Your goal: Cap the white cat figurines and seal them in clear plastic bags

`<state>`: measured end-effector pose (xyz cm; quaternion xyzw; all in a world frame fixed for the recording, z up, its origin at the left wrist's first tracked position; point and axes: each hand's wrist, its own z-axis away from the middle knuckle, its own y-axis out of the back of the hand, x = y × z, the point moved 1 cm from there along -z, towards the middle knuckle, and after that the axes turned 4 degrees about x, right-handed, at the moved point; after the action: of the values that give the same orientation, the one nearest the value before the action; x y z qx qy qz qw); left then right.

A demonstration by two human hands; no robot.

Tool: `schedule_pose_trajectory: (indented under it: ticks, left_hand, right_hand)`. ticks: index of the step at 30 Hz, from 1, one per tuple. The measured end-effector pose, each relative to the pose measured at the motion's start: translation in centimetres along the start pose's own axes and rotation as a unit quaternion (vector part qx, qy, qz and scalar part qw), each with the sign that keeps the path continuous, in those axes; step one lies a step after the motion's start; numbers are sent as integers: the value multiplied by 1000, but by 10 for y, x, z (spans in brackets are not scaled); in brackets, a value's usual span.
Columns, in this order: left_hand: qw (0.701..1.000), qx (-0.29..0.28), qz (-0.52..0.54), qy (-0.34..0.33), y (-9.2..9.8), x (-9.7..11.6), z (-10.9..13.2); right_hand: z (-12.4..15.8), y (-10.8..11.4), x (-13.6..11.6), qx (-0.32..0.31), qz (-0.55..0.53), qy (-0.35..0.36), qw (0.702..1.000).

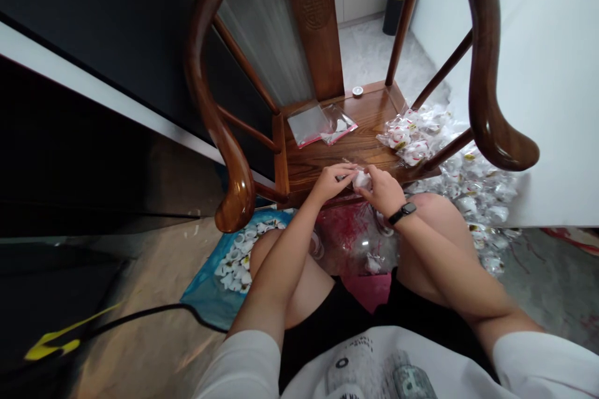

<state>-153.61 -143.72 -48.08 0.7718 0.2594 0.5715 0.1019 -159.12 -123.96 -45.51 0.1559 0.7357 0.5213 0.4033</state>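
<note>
My left hand [333, 182] and my right hand [384, 189] meet above the front edge of a wooden chair seat [309, 165]. Between them is a small white item [362, 180], apparently in clear plastic. My right fingers and thumb close round it, while my left fingertips pinch at its left side; its exact kind is too small to tell. Farther back on the seat lie flat clear plastic bags [306, 123] with red edges. Several bagged white pieces [414, 137] with red and yellow marks are heaped at the seat's right side.
The chair's curved arms [236, 199] rise on both sides. A small round white object [357, 91] sits at the seat's back. More bagged pieces [468, 184] pile up on the right. A blue bag [201, 290] at lower left holds loose white pieces. A bin [394, 12] stands behind.
</note>
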Motion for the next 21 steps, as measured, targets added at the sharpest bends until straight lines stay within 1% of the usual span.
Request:
schedule_pose_trajectory:
  ticks: [2, 4, 8, 11, 13, 15, 18, 21]
  left_hand:
    - [1000, -3, -5, -1, 1, 1, 0]
    - [1000, -2, -29, -3, 3, 3, 0]
    - [995, -17, -99, -14, 5, 5, 1]
    - [986, -21, -165, -18, 4, 5, 2]
    - [981, -17, -191, -24, 3, 4, 1]
    - [980, -12, -194, -34, 3, 5, 0]
    - [981, 3, -187, -41, 5, 7, -3]
    - [982, 0, -187, -36, 6, 9, -5]
  right_hand:
    - [-2, -3, -2, 1, 0, -14, 1000]
    - [-2, -5, -2, -4, -10, -1, 1000]
    - [2, -7, -2, -62, -28, 92, 993]
    - [6, -9, -2, -112, -56, 158, 980]
    - [8, -11, -3, -134, -74, 191, 970]
    - [9, -11, -4, -139, -81, 203, 966]
    - [7, -12, -3, -123, -73, 193, 971]
    - [5, -15, -1, -114, -58, 189, 974]
